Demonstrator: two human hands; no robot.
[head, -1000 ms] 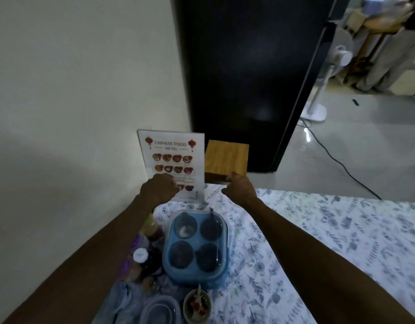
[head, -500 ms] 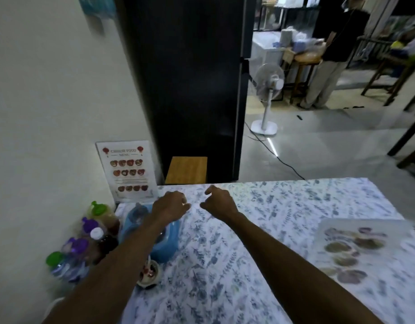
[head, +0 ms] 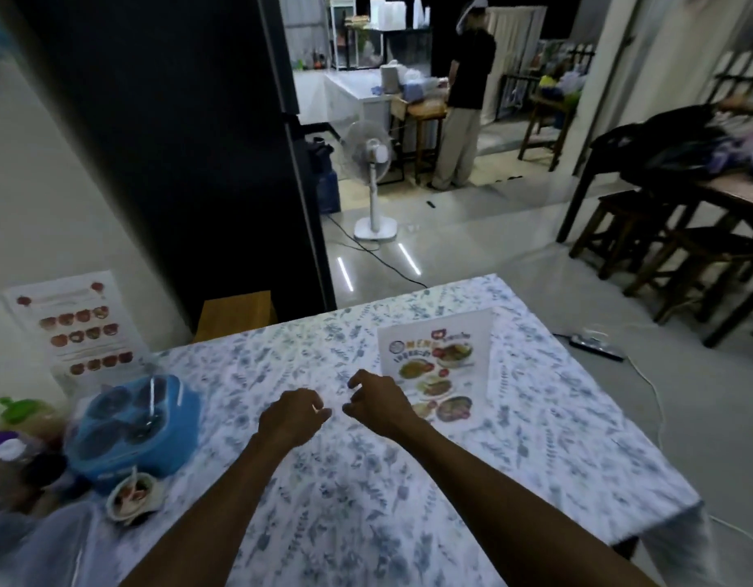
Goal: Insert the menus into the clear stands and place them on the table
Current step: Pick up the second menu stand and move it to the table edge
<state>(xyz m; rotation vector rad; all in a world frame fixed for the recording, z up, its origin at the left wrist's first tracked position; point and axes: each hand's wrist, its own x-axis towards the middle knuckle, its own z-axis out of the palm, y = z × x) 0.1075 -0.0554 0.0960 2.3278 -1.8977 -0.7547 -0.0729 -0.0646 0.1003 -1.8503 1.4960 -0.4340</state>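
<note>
A Chinese food menu in a clear stand (head: 76, 332) stands upright at the table's far left corner against the wall. A second menu with food photos (head: 440, 366) lies flat on the floral tablecloth (head: 366, 502), right of centre. My left hand (head: 292, 415) and my right hand (head: 377, 402) hover side by side over the middle of the table, fingers loosely curled, holding nothing. The right hand is just left of the flat menu's near edge.
A blue four-cup condiment caddy (head: 133, 425), sauce bottles (head: 19, 438) and a small dish (head: 131, 495) crowd the table's left side. A wooden stool (head: 237, 313), a black fridge, a standing fan (head: 368, 163), a person at a counter and dark stools lie beyond.
Both hands left the standing Chinese menu and drew back to the table's middle. My view swung right, bringing the flat menu closer into sight.
</note>
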